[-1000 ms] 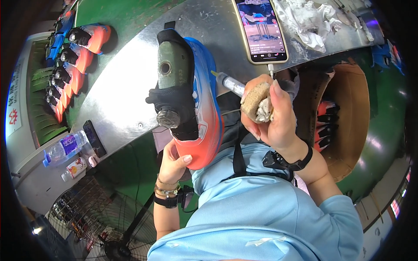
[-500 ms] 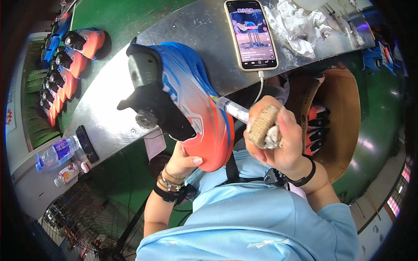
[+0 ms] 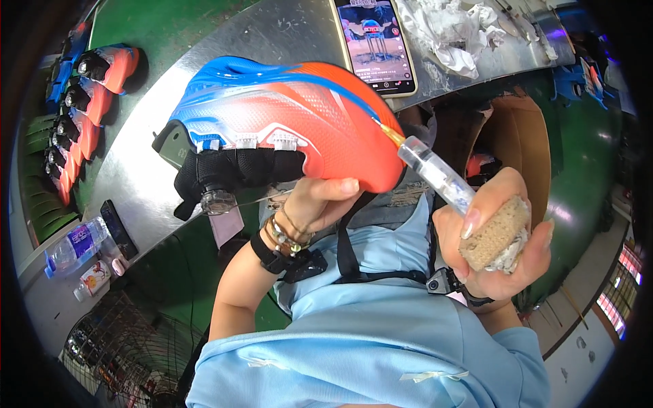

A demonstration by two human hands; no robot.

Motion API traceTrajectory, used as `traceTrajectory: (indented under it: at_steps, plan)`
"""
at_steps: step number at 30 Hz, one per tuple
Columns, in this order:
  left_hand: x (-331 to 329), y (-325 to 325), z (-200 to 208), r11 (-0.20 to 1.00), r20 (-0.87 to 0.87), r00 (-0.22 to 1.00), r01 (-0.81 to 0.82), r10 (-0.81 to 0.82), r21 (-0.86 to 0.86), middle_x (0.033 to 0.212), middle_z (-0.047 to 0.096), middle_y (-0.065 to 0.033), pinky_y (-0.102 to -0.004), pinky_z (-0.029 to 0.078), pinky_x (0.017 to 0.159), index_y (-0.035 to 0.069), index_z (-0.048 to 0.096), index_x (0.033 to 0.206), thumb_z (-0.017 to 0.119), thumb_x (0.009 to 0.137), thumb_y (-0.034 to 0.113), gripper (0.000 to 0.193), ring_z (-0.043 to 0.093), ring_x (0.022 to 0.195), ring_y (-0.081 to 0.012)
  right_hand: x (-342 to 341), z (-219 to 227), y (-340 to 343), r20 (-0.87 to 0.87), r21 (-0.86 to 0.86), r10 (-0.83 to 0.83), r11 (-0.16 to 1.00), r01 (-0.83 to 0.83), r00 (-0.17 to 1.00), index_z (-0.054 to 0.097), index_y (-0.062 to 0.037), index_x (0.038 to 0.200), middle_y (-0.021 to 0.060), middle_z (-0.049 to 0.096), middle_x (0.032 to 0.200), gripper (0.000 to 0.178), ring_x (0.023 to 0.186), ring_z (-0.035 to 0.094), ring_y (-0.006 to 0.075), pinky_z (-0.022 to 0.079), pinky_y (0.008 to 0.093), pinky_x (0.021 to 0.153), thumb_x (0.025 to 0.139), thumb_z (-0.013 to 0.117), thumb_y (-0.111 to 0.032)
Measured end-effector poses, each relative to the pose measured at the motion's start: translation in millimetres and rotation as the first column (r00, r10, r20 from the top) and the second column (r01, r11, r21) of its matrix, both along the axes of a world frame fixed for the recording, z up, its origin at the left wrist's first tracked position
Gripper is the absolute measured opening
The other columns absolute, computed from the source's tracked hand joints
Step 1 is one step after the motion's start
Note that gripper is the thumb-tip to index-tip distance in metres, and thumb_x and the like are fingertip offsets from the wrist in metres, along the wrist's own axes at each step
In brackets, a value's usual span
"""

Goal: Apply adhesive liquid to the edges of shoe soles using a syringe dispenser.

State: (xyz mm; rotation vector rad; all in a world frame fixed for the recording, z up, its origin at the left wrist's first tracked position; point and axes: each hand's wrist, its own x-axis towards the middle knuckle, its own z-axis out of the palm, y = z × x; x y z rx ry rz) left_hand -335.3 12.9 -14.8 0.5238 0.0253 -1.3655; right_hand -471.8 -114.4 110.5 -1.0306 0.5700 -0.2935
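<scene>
A blue and coral-orange shoe point(image 3: 326, 126) is tilted on its side over the table's near edge, its sole edge facing away from me. My left hand point(image 3: 323, 204) grips it near the toe, thumb on the upper and the other fingers hidden beneath. A black tongue and a round dial hang toward me. In my right hand point(image 3: 493, 231) is a clear syringe point(image 3: 439, 173), its yellowish tip touching the seam between upper and sole at the toe. The same hand also clasps a tan sponge-like block point(image 3: 496, 234) with whitish material against it.
A charging phone point(image 3: 377, 47) and crumpled white paper point(image 3: 452, 34) lie on the metal table point(image 3: 136, 163). Several similar shoes point(image 3: 85, 119) line the left. A plastic bottle point(image 3: 75, 248) stands near a dark phone at lower left, above a fan point(image 3: 122, 340). At right is a cardboard box point(image 3: 530, 136).
The shoe has turned, its toe now pointing right and more of its side showing. My right hand has moved right and down with the syringe, whose tip now meets the toe seam.
</scene>
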Motion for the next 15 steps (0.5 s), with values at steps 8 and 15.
traceTrajectory:
  at_steps: [8, 15]
  plan:
    - [6, -30, -7, 0.991, 0.009, 0.998, -0.062, 0.063, -0.116, 0.114, 0.054, -0.0052, -0.032, 0.037, 0.098, 0.007, 0.046, 0.117, 0.072, 0.068, 0.011, 0.055, 0.05, 0.109, -0.018, -17, -2, -6, -0.086, -0.05, -0.105, 0.994, 0.101, 0.991, 0.049, 0.0001, 0.088, 0.0077, 0.053, 0.077, 0.081, 0.064, 0.056, 0.0153, 0.047, 0.0267, 0.059, 0.069, 0.037, -0.078]
    - [6, -45, -17, 0.97, 0.038, 0.986, -0.15, 0.161, -0.193, 0.119, 0.05, -0.0061, -0.0355, 0.033, 0.103, 0.006, 0.043, 0.119, 0.064, 0.074, 0.007, 0.05, 0.046, 0.115, -0.0195, -18, 0, -8, -0.245, -0.237, -0.074, 0.971, 0.014, 0.967, 0.049, -0.0006, 0.087, 0.0068, 0.053, 0.074, 0.079, 0.059, 0.054, 0.013, 0.046, 0.0255, 0.057, 0.067, 0.044, -0.077]
